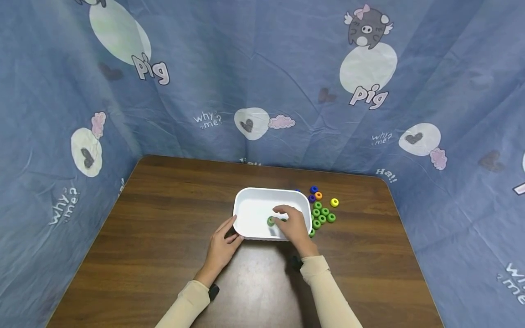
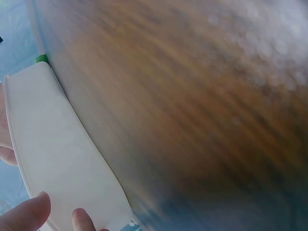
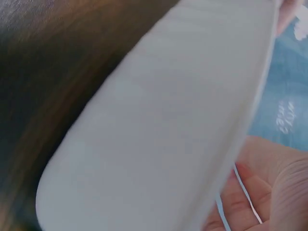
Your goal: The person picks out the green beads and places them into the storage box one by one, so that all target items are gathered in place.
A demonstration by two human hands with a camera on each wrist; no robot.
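Note:
A white tray (image 1: 254, 205) lies on the table, its outer wall large in both wrist views. At its near left corner my left hand (image 1: 221, 248) rests with extended fingers touching the outside; a fingertip (image 2: 83, 220) shows against the wall. My right hand (image 1: 293, 225) is over the tray's right half, thumb and forefinger apart. Beside its thumb tip is a green ring-shaped bead (image 1: 270, 221), not visibly pinched. Another green bead (image 1: 284, 220) shows partly under the hand. In the right wrist view the tray's wall hides part of the right hand (image 3: 260, 178).
Right of the tray lie several green beads (image 1: 322, 219), a yellow bead (image 1: 334, 202), an orange bead (image 1: 318, 196) and a few blue beads (image 1: 313, 189). The brown wooden table (image 1: 172, 205) is bounded by a blue printed curtain (image 1: 246, 68) at the back and sides.

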